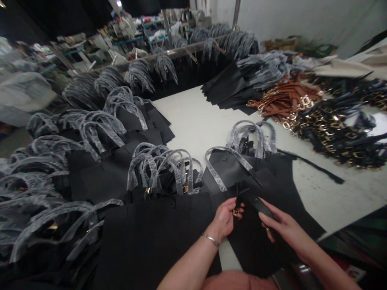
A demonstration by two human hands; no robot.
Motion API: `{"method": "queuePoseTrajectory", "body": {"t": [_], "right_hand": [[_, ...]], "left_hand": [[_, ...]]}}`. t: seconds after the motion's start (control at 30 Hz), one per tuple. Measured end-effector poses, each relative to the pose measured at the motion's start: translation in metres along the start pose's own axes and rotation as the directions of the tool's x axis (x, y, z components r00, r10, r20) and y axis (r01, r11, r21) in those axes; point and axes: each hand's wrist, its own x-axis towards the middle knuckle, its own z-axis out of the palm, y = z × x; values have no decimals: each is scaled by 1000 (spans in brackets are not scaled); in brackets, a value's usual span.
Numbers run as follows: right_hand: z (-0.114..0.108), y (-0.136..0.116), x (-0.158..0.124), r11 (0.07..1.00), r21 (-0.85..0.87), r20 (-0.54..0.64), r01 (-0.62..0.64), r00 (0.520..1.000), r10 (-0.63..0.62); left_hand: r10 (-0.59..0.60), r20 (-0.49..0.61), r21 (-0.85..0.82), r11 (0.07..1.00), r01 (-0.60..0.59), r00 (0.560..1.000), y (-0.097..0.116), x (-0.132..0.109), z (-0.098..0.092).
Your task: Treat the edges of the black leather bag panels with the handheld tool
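My left hand (227, 216) is closed on a thin black strap with a gold buckle (235, 212), held over a black bag panel (254, 245). To its right, my right hand (282, 223) grips a long black tool-like object (263, 208); its exact kind is hard to make out. Just beyond both hands lies a black panel with a plastic-wrapped handle (218, 174). More wrapped handles (252, 139) rise behind it. A large black panel (157, 237) lies left of my left hand, with wrapped handles and gold fittings (165, 169) at its top edge.
Stacks of black panels with wrapped handles (99, 133) fill the left side. At the right lie brown straps (287, 98) and a heap of black straps with gold buckles (338, 129). Bundles of handles hang along a rail (181, 51) at the back. The table surface (184, 117) is pale.
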Motion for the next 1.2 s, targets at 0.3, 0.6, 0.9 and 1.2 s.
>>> {"method": "queuePoseTrajectory", "body": {"t": [0.3, 0.6, 0.9, 1.2], "right_hand": [[-7, -6, -24, 993, -110, 30, -47, 998, 51], [6, 7, -12, 990, -85, 105, -113, 987, 122], [10, 6, -9, 987, -133, 113, -93, 988, 108], [1, -15, -1, 984, -178, -31, -14, 999, 9]], "left_hand": [[409, -219, 344, 882, -323, 886, -32, -1, -1], [484, -23, 428, 796, -429, 875, -37, 3, -18], [444, -73, 404, 832, -380, 893, -42, 6, -20], [400, -85, 401, 852, -336, 913, -41, 10, -20]]}}
